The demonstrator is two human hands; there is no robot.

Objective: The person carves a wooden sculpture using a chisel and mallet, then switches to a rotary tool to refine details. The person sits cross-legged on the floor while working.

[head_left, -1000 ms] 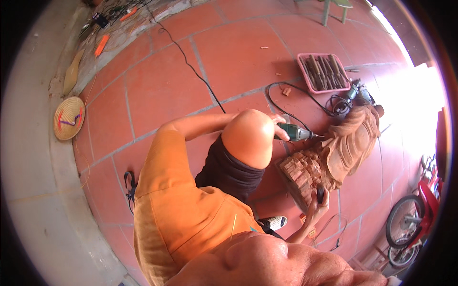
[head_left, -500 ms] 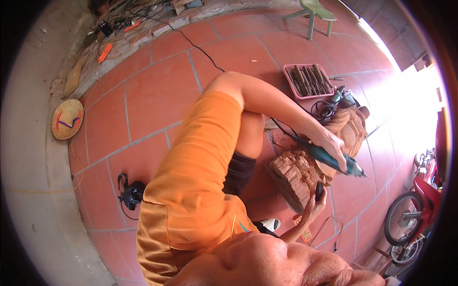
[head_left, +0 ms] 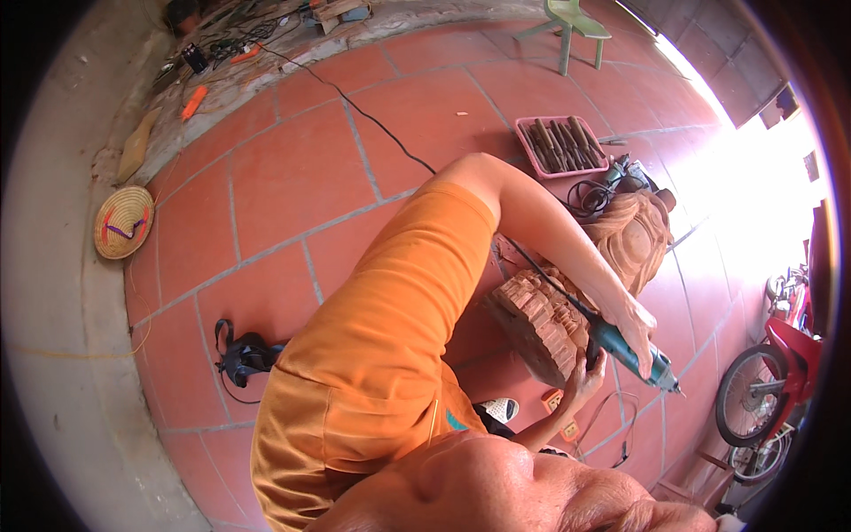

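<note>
Floor's all big reddish tile (head_left: 284,186), kinda grey-seamed, running over to a plain greyish wall (head_left: 53,284) on the left, with a rough, pale strip of bare ground (head_left: 377,28) along the far edge. There's a little green plastic chair (head_left: 576,19) back there near a dark panel (head_left: 714,58), and honestly the daylight (head_left: 767,182) on the right is so bright it's totally blown out.

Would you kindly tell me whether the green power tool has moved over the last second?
Yes: judged against the pink basket, the green power tool has moved farther away, toward the picture's lower right.
</note>
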